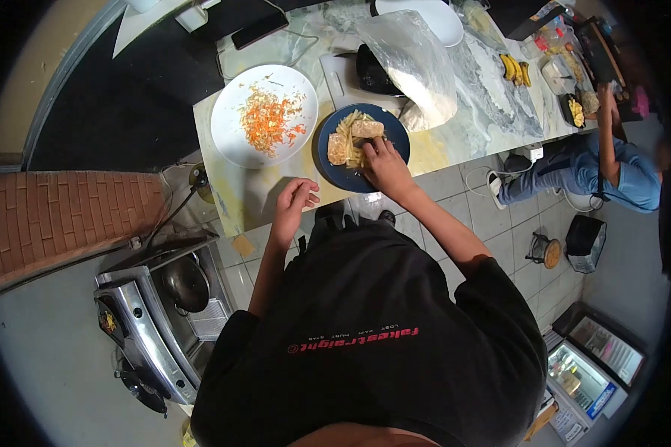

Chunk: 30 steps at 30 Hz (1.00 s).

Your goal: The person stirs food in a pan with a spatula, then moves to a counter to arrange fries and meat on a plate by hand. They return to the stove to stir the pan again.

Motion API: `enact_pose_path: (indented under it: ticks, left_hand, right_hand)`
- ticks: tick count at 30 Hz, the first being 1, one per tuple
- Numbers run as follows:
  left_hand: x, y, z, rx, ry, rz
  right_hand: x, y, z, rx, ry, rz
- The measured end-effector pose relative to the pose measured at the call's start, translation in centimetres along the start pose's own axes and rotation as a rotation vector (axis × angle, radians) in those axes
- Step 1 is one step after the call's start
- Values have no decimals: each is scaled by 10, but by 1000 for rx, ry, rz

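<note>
A dark blue plate lies near the counter's front edge. On it are pale yellow strips of food and two tan, rectangular blocks that look like tempeh. My right hand reaches over the plate, its fingers bent down into the strips beside the blocks. What sits between those fingertips is hidden. My left hand hovers at the counter edge, left of the plate, with loosely curled fingers and nothing in it. Beyond it is a white plate with shredded orange and pale vegetables.
Behind the blue plate are a clear plastic bag, a black container and a white board. A phone with a cable lies farther back. Bananas rest rightward. A person in blue is at right; a stove stands lower left.
</note>
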<state>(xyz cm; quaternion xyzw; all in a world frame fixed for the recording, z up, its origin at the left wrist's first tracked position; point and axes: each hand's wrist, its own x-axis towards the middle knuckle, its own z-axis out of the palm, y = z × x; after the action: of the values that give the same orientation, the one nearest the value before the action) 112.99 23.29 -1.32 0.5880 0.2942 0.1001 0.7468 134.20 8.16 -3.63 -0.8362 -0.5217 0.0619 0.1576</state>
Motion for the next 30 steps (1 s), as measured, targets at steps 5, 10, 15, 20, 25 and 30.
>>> enact_pose_path:
  ticks: [5,10,15,20,25,30]
  left_hand:
    - [0,2,0,17,-5,7]
    - [1,1,-1,2,0,-7]
    - [0,3,-1,18,5,-10]
    - [0,-3,-2,8,13,-14]
    - [-1,-4,-2,-11,14,-11]
    - [-1,-5,-1,-16,16,-12]
  right_hand:
    - [1,0,-1,3,-21,-27]
    - [5,7,9,-43,-51,-79]
    - [7,7,5,-45,-107,-77]
    - [12,9,1,-57,-185,-67]
    - [10,9,-3,-22,21,-196]
    - [11,9,-2,-7,-7,-183]
